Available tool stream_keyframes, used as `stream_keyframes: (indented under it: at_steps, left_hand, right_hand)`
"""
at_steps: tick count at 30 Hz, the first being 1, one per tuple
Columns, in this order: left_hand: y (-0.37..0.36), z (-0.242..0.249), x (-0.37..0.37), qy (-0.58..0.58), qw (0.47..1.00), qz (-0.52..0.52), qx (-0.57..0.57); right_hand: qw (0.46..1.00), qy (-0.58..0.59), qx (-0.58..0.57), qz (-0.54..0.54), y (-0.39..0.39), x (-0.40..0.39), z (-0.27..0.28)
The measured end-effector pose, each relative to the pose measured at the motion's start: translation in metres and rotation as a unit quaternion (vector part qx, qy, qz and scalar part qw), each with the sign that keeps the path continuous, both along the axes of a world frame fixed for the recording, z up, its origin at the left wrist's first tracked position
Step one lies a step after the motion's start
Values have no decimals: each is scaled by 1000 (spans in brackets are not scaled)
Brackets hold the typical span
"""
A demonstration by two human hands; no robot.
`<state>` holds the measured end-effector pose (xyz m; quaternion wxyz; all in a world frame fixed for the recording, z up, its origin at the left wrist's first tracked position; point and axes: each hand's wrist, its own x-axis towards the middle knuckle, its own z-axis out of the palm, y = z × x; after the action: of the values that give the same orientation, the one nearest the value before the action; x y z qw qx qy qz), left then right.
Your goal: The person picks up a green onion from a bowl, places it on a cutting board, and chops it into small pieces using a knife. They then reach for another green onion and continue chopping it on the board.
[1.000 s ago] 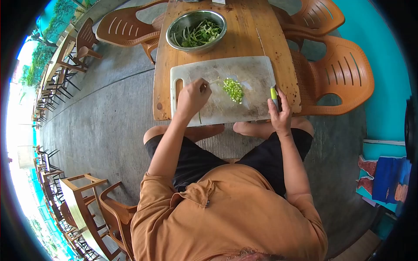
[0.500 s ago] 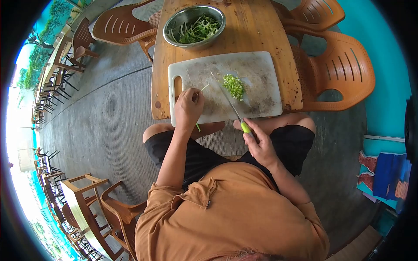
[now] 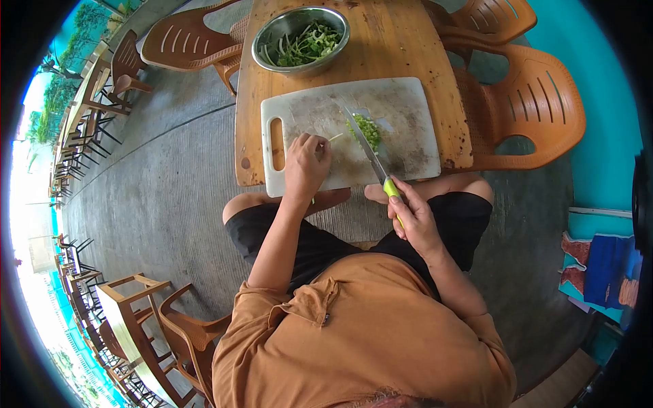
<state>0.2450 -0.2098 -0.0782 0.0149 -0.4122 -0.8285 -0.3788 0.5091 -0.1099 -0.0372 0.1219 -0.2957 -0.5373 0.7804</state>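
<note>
A white cutting board [image 3: 401, 112] lies on the near end of a wooden table [image 3: 394, 47]. My left hand [image 3: 307, 165] rests on the board, pinching a thin green stalk [image 3: 335, 137] whose pale end points right. My right hand [image 3: 413, 216] grips a green-handled knife [image 3: 371, 155] near the table's edge; its blade slants up across the board beside a small heap of chopped greens [image 3: 368, 129].
A steel bowl [image 3: 300, 39] with long green stalks stands at the board's far side. Brown plastic chairs stand to the right [image 3: 537, 115] and far left [image 3: 190, 41]. More wooden tables and chairs [image 3: 129, 319] line the concrete floor at left.
My right hand drew back from the board's right edge to the near edge, swinging the knife blade across the board to the chopped heap. My left hand shifted slightly on the stalk.
</note>
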Motion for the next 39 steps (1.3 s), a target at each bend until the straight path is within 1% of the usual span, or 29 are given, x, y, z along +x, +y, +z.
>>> stream_keyframes:
  at_steps: [1, 2, 5, 8, 10, 11, 13, 17, 19, 23, 25, 31, 39]
  left_hand:
    - [1, -1, 0, 23, 999, -26, -3]
    - [2, -3, 2, 22, 999, -29, -4]
    - [6, -2, 7, 12, 999, -28, -32]
    - [8, -1, 12, 35, 998, -4, -48]
    - [10, 0, 13, 51, 998, 14, -23]
    - [12, 0, 13, 50, 998, 14, -24]
    - [18, 1, 12, 49, 999, -1, -4]
    - [24, -3, 6, 44, 999, -12, -12]
    - [26, -6, 6, 35, 999, -8, -12]
    - [30, -7, 8, 43, 999, -8, -27]
    - [32, -3, 10, 31, 999, 8, -43]
    - [35, -2, 10, -4, 1000, 11, -20]
    - [39, -5, 8, 13, 1000, 14, -20]
  right_hand:
    - [1000, 3, 3, 1, 0, 2, 2]
    - [1000, 2, 2, -2, 0, 3, 5]
    - [1000, -2, 24, -5, -3, 9, 11]
    - [999, -13, 53, -6, -7, 16, 10]
    - [994, -30, 105, 10, -12, 20, 8]
    - [994, -31, 104, 10, -14, 20, 9]
    - [985, -55, 164, 21, -18, 19, 13]
    - [981, -63, 184, 25, -24, 19, 4]
    - [971, -61, 229, 31, -26, 20, 2]
    - [965, -60, 252, 36, -27, 19, 4]
    - [963, -50, 261, 39, -27, 19, 3]
    - [954, -32, 296, 36, -26, 18, -2]
    - [947, -30, 317, 37, -27, 18, -4]
